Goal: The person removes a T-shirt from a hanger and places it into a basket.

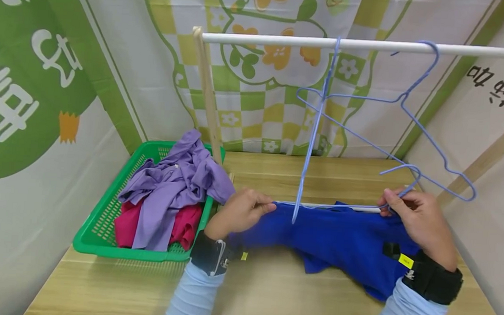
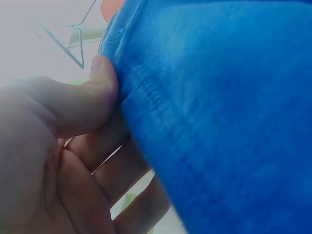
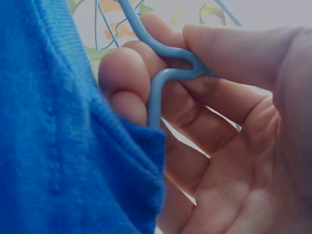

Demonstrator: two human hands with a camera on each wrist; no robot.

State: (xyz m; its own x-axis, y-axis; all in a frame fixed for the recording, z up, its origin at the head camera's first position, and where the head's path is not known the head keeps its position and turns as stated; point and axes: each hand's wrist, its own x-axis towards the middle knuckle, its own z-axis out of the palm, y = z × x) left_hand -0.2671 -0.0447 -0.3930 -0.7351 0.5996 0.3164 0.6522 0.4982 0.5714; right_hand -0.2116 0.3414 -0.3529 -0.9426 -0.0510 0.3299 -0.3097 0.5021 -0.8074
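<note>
A blue knit garment hangs in folds between the two hands, just above the table. My left hand pinches its left end; in the left wrist view the thumb presses on the garment's stitched edge. With the right hand I grip a light-blue wire hanger, whose hook rises above the fingers. The right wrist view shows the bent notch of that hanger between thumb and fingers, next to the garment's ribbed edge. How much of the hanger lies inside the garment is hidden.
A white rail on wooden posts crosses above, with two light-blue hangers on it, one edge-on and one further right. At left, a green basket holds purple clothing and dark pink clothing. Everything stands on a wooden table.
</note>
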